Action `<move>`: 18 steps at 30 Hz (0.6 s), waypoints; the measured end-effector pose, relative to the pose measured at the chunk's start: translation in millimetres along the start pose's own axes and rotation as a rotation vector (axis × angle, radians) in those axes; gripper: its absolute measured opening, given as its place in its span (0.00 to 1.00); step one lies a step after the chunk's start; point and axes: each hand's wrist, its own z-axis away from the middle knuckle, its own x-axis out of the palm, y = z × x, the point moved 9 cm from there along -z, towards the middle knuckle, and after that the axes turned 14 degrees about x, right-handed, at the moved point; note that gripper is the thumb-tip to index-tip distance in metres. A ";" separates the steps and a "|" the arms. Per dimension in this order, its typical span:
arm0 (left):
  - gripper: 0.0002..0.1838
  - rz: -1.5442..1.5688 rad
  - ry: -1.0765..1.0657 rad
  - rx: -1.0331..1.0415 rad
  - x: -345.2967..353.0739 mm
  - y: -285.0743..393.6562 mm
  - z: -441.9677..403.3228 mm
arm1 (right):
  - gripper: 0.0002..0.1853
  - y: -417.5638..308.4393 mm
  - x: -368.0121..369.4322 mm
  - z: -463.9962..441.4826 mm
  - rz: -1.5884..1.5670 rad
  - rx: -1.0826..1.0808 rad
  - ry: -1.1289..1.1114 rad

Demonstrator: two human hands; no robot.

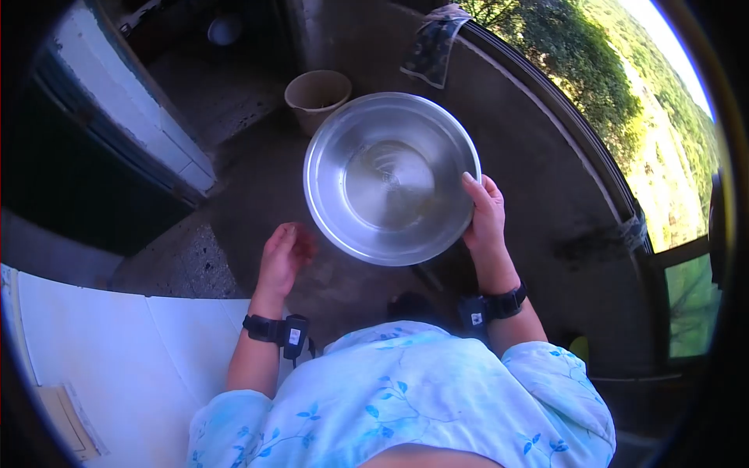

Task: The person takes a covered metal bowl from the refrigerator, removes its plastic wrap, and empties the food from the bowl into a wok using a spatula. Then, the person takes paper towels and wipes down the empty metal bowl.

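A shiny metal basin (pixel 390 183) is held up in front of me, its inside facing me. My right hand (pixel 484 207) grips its right rim, with the thumb on the inner side and the other fingers round the edge and behind. Just off the basin's lower left edge is my left hand (pixel 289 253), apart from the rim. Its fingers are loosely bent and a little blurred, with nothing seen in them.
A beige bucket (pixel 318 93) stands on the floor behind the basin. Along the right runs a window (pixel 562 117), with a patterned cloth (pixel 434 48) hanging at its far end. White cabinet-like surface (pixel 117 343) lies at lower left; a doorway (pixel 211 78) opens at upper left.
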 end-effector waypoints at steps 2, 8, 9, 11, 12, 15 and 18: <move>0.10 0.016 0.034 0.056 -22.9 12.5 -13.9 | 0.09 15.9 29.9 -30.0 0.017 0.039 -0.047; 0.11 -0.079 0.185 0.142 -78.9 76.6 -118.5 | 0.13 42.1 120.3 -176.4 -0.015 0.166 -0.150; 0.12 -0.091 0.229 0.160 -86.4 87.5 -137.8 | 0.13 44.3 136.5 -201.8 -0.003 0.183 -0.183; 0.11 -0.066 0.232 0.175 -89.6 118.1 -177.3 | 0.15 48.1 173.6 -244.4 -0.008 0.223 -0.223; 0.10 -0.007 0.215 0.188 -88.1 130.3 -198.2 | 0.15 49.9 190.2 -268.7 -0.020 0.236 -0.233; 0.10 -0.115 0.221 0.209 -92.7 160.5 -257.0 | 0.14 56.1 250.8 -329.5 0.038 0.211 -0.368; 0.12 -0.154 0.248 0.174 -106.7 179.9 -298.9 | 0.13 78.3 303.3 -371.7 0.044 0.269 -0.446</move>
